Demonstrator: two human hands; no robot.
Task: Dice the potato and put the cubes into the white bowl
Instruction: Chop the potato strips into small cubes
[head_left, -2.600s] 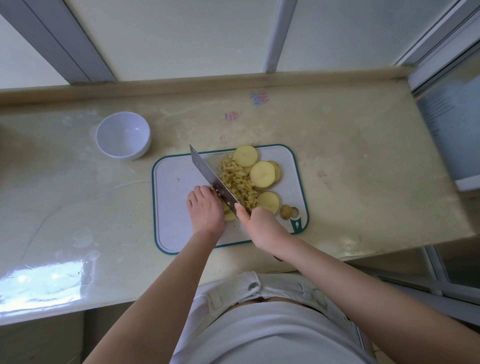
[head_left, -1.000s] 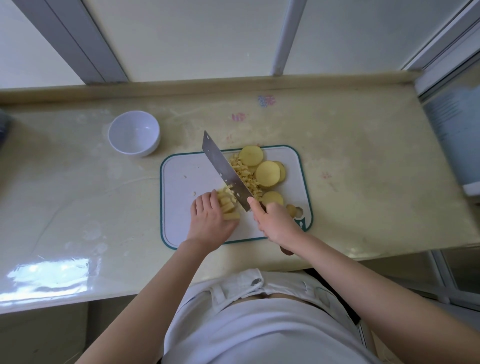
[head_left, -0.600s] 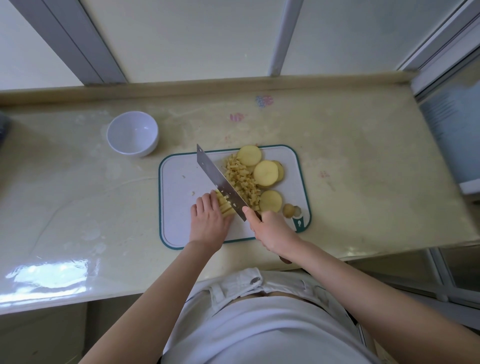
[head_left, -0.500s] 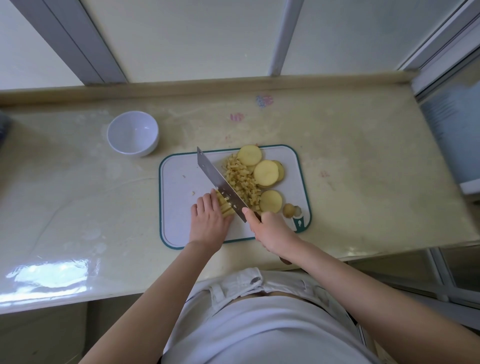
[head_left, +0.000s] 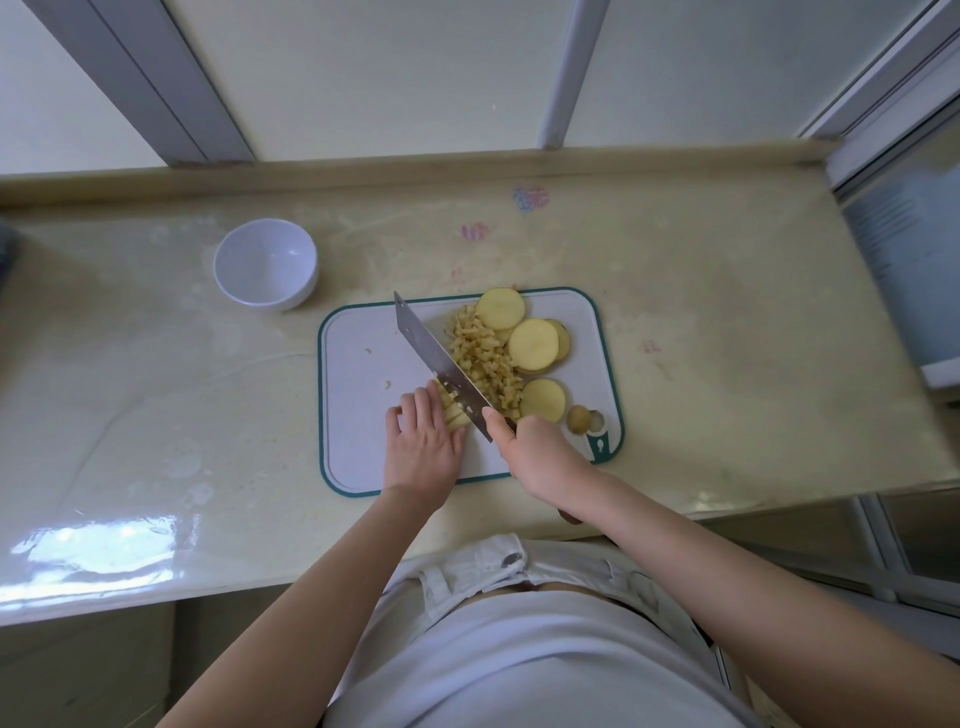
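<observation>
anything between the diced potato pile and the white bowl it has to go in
Only the knife blade, held by the right hand, slants across the board between the pile and the bowl. Otherwise just bare board and counter.

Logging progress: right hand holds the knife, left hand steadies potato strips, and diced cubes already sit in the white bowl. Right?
No: the head view shows the white bowl empty; the diced cubes lie piled on the cutting board. The rest stands.
</observation>
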